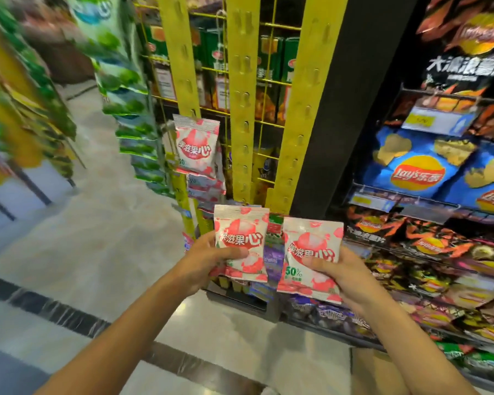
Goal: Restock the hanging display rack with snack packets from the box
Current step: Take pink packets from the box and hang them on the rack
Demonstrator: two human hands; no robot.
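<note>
Two white-and-red snack packets are held upright side by side before the rack: the left packet [241,240], fronting a small stack, and the right packet [311,256], tilted slightly. The hanging display rack [241,104] has yellow clip strips on a wire grid. One matching hung packet [196,145] hangs on the left strip, with more below it.

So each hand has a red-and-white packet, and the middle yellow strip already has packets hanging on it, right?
Not quite. The head view shows the hung packets on the left yellow strip; the middle yellow strip has only bare hooks. The rest holds: the left hand and right hand each grip a red-and-white packet.
</note>
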